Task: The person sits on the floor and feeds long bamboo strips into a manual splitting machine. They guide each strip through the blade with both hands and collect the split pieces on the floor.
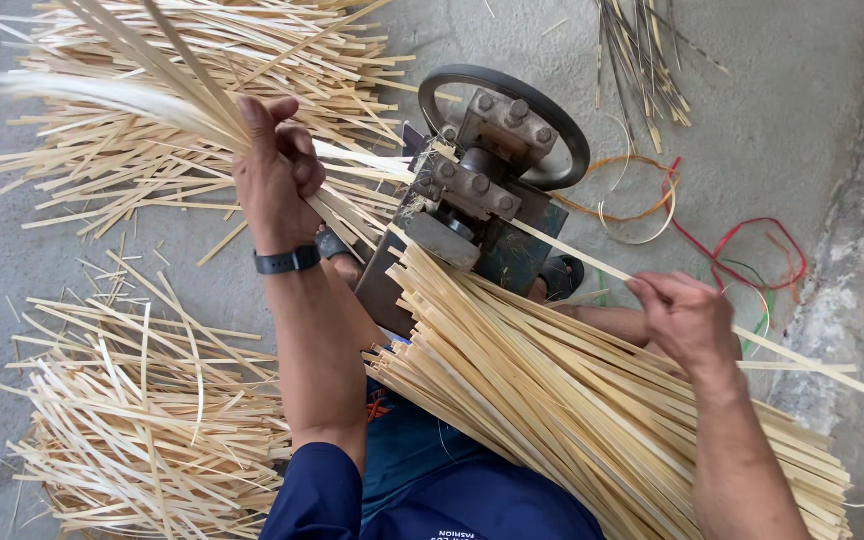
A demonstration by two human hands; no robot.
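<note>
Your left hand is closed around a fan of thin bamboo strips coming off the far side of the metal splitting machine. Your right hand pinches a single bamboo slat between fingertips, its end in the machine. A bundle of slats lies across your lap, under that slat. Loose strip piles cover the concrete floor.
</note>
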